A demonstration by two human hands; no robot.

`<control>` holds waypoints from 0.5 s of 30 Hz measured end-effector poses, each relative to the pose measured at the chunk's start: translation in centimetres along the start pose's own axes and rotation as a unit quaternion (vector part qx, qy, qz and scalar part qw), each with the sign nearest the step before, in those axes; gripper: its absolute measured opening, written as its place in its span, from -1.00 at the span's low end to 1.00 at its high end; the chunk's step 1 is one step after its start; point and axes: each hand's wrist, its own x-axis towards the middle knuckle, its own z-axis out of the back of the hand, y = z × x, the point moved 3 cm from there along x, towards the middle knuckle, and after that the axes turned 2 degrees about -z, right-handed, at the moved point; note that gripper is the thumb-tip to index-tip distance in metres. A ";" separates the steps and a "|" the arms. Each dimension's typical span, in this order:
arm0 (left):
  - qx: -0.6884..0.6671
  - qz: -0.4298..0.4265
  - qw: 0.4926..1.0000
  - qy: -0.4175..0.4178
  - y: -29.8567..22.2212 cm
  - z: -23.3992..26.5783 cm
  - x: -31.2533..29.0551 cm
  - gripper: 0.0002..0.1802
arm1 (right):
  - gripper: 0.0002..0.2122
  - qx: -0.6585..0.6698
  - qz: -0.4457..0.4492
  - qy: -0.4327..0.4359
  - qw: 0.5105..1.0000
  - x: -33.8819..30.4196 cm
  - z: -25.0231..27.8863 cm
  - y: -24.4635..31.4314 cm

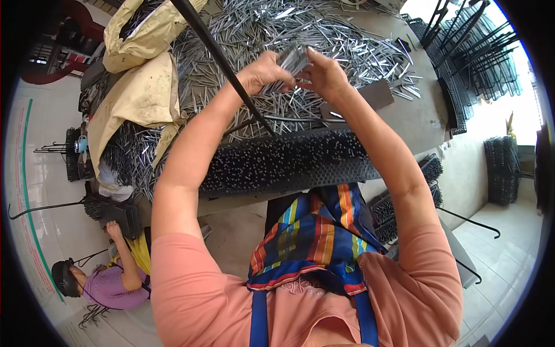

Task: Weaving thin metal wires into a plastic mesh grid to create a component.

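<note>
Over a wide heap of thin grey metal strips (pixel 231 34), I hold a small bundle of the same strips (pixel 293 60) between both hands. My left hand (pixel 264 74) is closed round its left side, with the thumb pointing to the right. On the other side my right hand (pixel 327 76) has its fingers curled against the bundle's right end. Nearer my body lies a long black perforated rack (pixel 283 163), many short dark strip ends standing up from its holes. A flat brown-grey plate (pixel 376 96) rests on the table beside my right forearm.
A dark slanted rod (pixel 222 63) crosses in front of the heap. Yellowish sacks (pixel 136 95) with more strips lie at the left. Black racks with hooked handles (pixel 474 63) stand at the right. Another person (pixel 115 277) in a striped purple top works at the lower left.
</note>
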 end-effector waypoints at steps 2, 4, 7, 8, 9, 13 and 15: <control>0.190 0.100 0.976 0.035 1.7 0.2 -0.1 -0.76 | -0.53 -0.037 0.067 -0.014 0.997 -0.1 -1.1 1.1; 0.407 0.086 0.909 -0.013 1.8 1.0 -1.0 -0.70 | -0.52 -0.087 0.091 -0.077 0.989 -0.6 -1.1 1.8; 0.200 0.093 0.948 -0.231 0.9 3.5 -5.3 -0.64 | -0.54 -0.205 0.219 -0.141 0.943 -4.1 -0.5 2.8; 0.007 0.009 0.979 -0.202 1.4 4.9 -7.7 -0.70 | -0.63 -0.253 0.270 -0.160 0.915 -5.9 -0.7 3.0; -0.074 -0.019 0.955 -0.288 2.4 6.0 -9.8 -0.79 | -0.71 -0.281 0.298 -0.151 0.900 -8.1 -1.0 2.7; -0.290 -0.140 0.900 -0.294 1.3 1.6 -19.1 -0.73 | -0.79 -0.358 0.310 -0.083 0.877 -16.5 -1.8 -0.4; -0.296 -0.140 0.905 -0.270 1.4 -5.3 -22.3 -0.71 | -0.77 -0.383 0.311 -0.039 0.869 -19.4 -3.0 -2.8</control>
